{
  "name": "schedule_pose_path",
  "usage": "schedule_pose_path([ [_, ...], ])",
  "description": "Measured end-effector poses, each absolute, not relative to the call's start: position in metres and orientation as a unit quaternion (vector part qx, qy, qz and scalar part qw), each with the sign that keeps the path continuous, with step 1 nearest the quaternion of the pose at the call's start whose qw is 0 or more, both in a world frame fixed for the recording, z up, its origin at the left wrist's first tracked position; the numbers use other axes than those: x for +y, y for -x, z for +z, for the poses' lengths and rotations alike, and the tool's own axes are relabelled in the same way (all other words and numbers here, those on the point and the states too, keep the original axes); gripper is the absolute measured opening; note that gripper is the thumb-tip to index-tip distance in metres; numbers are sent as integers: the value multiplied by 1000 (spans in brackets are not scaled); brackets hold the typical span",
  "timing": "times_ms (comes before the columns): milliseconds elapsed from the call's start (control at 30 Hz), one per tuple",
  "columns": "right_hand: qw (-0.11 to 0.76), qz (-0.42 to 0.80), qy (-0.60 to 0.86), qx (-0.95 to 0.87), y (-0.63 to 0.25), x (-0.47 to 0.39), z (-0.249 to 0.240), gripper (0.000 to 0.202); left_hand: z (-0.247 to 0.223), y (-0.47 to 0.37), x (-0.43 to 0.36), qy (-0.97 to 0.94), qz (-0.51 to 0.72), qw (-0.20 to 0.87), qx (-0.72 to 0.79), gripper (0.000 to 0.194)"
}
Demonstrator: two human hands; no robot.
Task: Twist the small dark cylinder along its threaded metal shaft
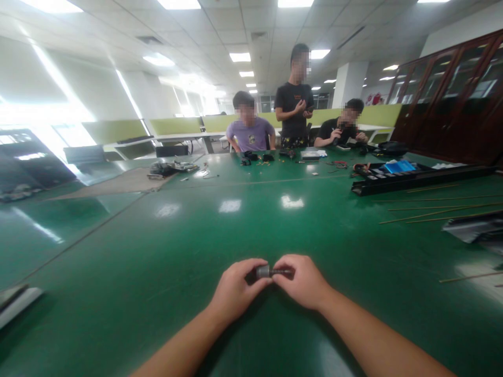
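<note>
Just above the green tabletop [176, 235], my left hand [238, 288] grips a small grey metal cylinder [263, 271] between thumb and fingers. A thin dark threaded rod [281, 272] extends from the cylinder's right end. My right hand [302, 280] pinches this rod, its fingers curled around the far end. Cylinder and rod lie level and in line. The fingertips of both hands are close together near the place where the two parts meet.
Three people are across the table, one standing. A black channel [416, 179] and thin rods [436, 210] lie at the right. Cables and parts [168, 167] sit at the back left. A pale-edged object [19, 306] is at the left edge.
</note>
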State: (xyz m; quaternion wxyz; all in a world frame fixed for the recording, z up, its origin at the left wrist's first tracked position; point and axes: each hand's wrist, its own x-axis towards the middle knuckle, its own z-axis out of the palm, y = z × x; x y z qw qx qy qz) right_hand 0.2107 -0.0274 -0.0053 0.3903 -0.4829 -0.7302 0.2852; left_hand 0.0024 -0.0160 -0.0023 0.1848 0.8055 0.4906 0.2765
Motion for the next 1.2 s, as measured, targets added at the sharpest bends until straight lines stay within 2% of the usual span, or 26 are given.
schedule_pose_path([
  [533, 405, 348, 479, -697, -210, -28, -4, 8, 4, -5, -16, -816, 326, 183, 441, 26],
  [1200, 403, 352, 486, -691, -211, -27, -3, 9, 6, -5, -18, -811, 334, 184, 444, 25],
])
